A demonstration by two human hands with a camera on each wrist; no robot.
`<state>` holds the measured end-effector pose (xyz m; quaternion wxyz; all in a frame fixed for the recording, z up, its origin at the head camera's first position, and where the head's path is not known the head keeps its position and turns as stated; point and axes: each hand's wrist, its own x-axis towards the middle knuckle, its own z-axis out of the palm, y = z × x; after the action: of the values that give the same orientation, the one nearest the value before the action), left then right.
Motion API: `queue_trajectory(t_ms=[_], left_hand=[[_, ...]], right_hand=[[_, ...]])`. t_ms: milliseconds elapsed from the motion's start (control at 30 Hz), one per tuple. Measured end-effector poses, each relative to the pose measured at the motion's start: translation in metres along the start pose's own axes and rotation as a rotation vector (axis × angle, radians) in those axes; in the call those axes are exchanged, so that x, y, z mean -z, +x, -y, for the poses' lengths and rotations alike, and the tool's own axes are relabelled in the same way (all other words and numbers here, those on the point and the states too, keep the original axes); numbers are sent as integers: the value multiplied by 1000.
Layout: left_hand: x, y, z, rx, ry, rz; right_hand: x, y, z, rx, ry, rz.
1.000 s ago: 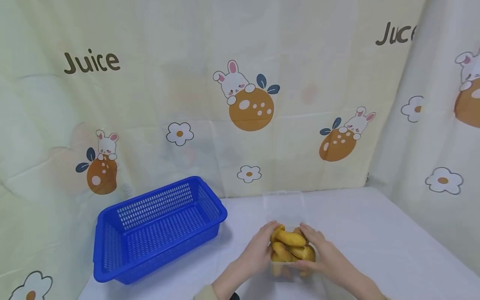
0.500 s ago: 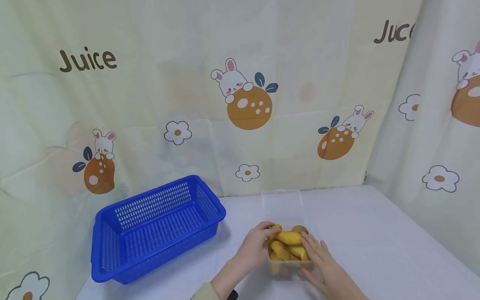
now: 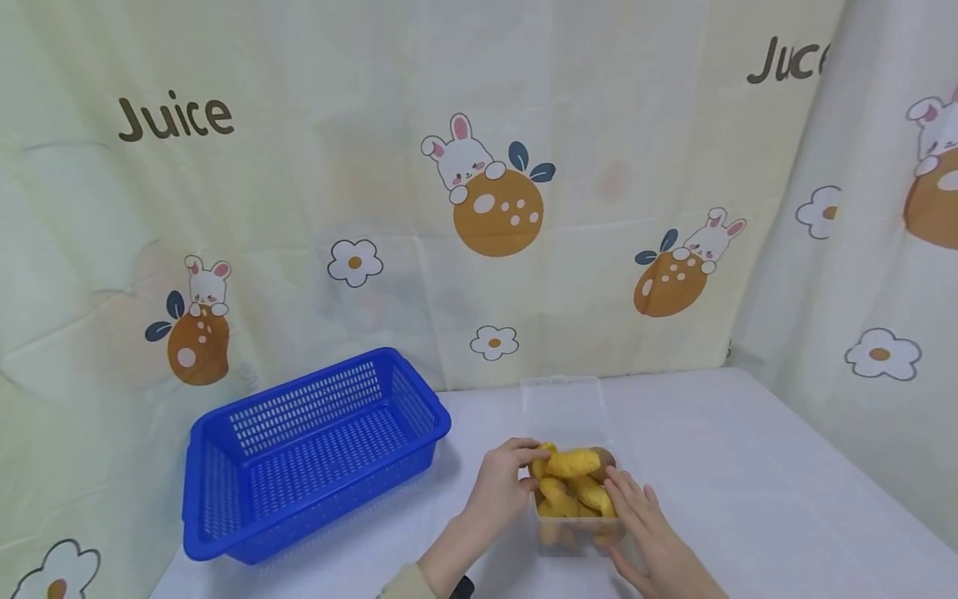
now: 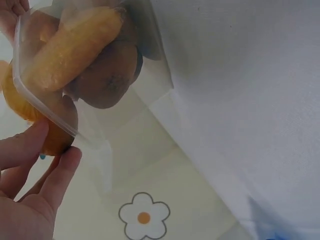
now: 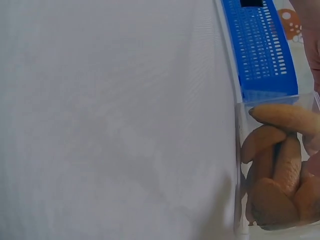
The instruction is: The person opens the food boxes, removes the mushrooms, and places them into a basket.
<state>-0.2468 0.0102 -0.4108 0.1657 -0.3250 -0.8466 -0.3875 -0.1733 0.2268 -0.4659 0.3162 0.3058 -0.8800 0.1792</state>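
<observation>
A clear plastic box point(image 3: 576, 537) stands on the table, heaped with several yellow mushroom-like pieces point(image 3: 587, 492), some with brownish rounded ends. Its clear lid point(image 3: 565, 403) is swung back behind it. At the box's left rim my left hand point(image 3: 497, 482) pinches one yellow mushroom-like piece point(image 4: 62, 131) between thumb and fingers. My right hand point(image 3: 647, 524) lies along the box's right side, fingers fairly straight and touching the rim area. Through the wall in the right wrist view, more pieces point(image 5: 272, 200) lie packed together.
A blue perforated plastic basket point(image 3: 314, 466) sits to the left, apart from the box. White cloth point(image 3: 748, 466) covers the table. Behind hangs a printed curtain point(image 3: 419, 166) with rabbits, oranges and flowers.
My left hand has shifted from resting around the box's side to pinching a piece at its left rim. The right hand has slid slightly down the right side. The upper pieces have shifted.
</observation>
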Motion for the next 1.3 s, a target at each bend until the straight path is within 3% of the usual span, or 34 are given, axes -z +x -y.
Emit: queue_trajectory(t_ms=[133,333,567,767,900,1067,1233,1300], left_hand=[[-3,0,0,-18,-23,-17],[-6,-2,-1,7,-51,-85],[-6,-3,-4,23,-61,-121],[-3,0,-9,4,-73,-196],[2,1,-11,23,-94,-210],[21,0,-9,81,-173,-266],[52,-2,0,68,-129,-415],[65,-4,7,90,-110,-464]], right_hand=[[1,-1,1,-7,-3,-19],[1,3,3,15,26,-37],[0,3,4,28,-13,-63],[1,3,4,22,-37,-55],[0,3,4,7,-40,-44],[-2,3,4,8,-38,-56],[-4,3,3,10,-39,-55],[-5,3,1,12,-45,-62]])
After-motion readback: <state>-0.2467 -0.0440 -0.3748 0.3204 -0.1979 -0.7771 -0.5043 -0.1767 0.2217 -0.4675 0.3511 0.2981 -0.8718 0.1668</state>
